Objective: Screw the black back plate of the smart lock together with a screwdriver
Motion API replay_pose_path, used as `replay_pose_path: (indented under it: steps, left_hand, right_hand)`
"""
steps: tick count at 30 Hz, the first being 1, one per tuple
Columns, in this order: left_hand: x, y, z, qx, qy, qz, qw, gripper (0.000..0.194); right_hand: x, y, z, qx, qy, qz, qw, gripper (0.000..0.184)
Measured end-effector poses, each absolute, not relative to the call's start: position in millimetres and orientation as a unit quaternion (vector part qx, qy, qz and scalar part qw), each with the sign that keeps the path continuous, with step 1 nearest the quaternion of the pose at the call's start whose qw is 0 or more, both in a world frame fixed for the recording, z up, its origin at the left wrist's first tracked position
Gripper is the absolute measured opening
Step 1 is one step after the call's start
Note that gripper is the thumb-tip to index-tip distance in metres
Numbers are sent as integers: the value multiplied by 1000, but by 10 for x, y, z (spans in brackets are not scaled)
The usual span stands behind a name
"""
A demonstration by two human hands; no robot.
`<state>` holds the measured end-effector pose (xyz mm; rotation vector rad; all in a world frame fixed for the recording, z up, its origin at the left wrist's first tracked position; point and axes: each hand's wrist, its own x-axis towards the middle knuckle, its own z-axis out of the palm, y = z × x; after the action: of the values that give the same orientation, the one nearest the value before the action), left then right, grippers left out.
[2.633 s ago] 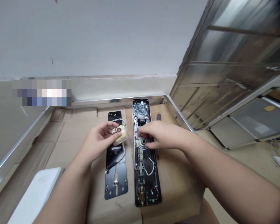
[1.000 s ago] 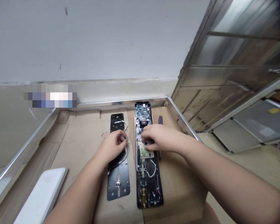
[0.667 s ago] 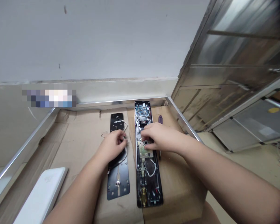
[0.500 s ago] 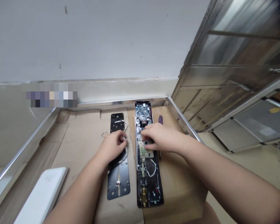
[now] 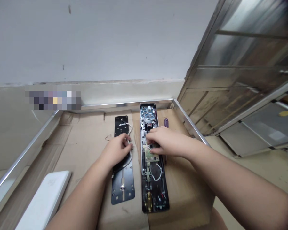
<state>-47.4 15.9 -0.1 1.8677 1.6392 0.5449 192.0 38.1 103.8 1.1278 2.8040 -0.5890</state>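
The open smart lock housing [image 5: 156,188], long and black, lies lengthwise on the cardboard with its inner parts showing. My right hand [image 5: 162,140] reaches over its middle, thumb and fingers curled onto a yellowish metal plate [image 5: 151,156] with a square hole, which sits inside. To the left, a black mounting plate [image 5: 123,185] with a cable [image 5: 127,162] lies flat. My left hand [image 5: 118,148] is over this plate, its fingers pinched together beside the cable; whatever is between the fingertips is hidden.
A purple-handled screwdriver [image 5: 166,122] lies right of the housing, partly under my right forearm. A white box-like object [image 5: 44,199] rests at the lower left. Cardboard [image 5: 86,137] lines the metal-framed table [image 5: 193,124]; a wall stands behind.
The yellowish metal plate, in my left hand 2.6 seconds ago, now sits inside the housing under my right hand. My left hand has moved over the black plate; both hands stay nearly still since.
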Motion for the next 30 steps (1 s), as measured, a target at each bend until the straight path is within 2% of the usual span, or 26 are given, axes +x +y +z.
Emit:
replay_pose_path:
  steps: [14, 22, 25, 30]
  left_hand:
    - [-472, 153, -18, 699, 611, 208, 307, 23]
    - [-474, 151, 33, 686, 630, 238, 275, 15]
    - [-469, 145, 93, 666, 640, 282, 260, 11]
    - [-439, 90, 208, 627, 613, 402, 266, 9]
  right_hand:
    - [1937, 422, 972, 360, 914, -188, 12, 17]
    - [1971, 408, 1002, 335, 926, -176, 1, 17]
    - [2014, 412, 1061, 323, 929, -179, -36, 27]
    - [2077, 464, 1084, 354, 910, -161, -144, 27]
